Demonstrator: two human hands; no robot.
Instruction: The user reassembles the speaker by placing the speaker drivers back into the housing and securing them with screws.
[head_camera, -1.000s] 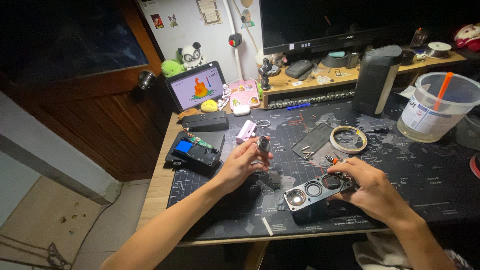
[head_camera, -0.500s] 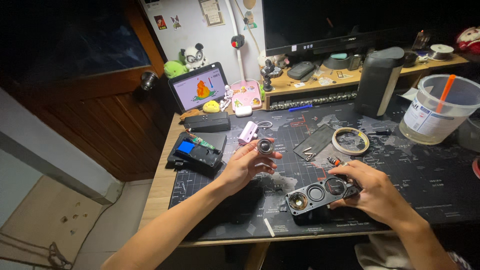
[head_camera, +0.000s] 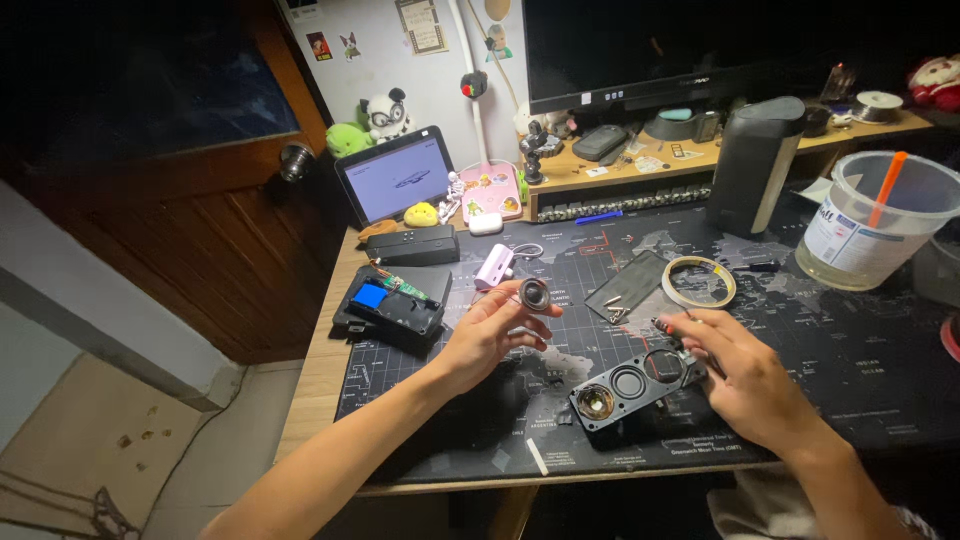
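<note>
Head view, looking down on a dark tabletop (head_camera: 880, 380) covered by a printed mat. Along its far edge stand a large dark monitor (head_camera: 690, 45), a small tablet (head_camera: 395, 178) propped upright with its screen lit, a tall dark upright box (head_camera: 755, 165) and, at the far right, a translucent plastic tub (head_camera: 875, 220) with an orange stick in it. On the left part of the mat lies an opened black housing (head_camera: 392, 308) showing a blue component inside. Near the middle, a flat dark panel (head_camera: 628, 285) lies just beside a ring of clear tape (head_camera: 698, 281).

The oblong speaker body (head_camera: 632, 385), black with three round openings in a row, lies on the mat in front of the person. The right hand (head_camera: 745, 375) rests against its right end, fingers bent around that end and gripping it. The left hand (head_camera: 488, 335) is raised above the mat, to the left of the speaker body and apart from it; its fingers pinch a small round speaker driver (head_camera: 533, 295) between thumb and fingertips, the driver's face turned toward the camera.
</note>
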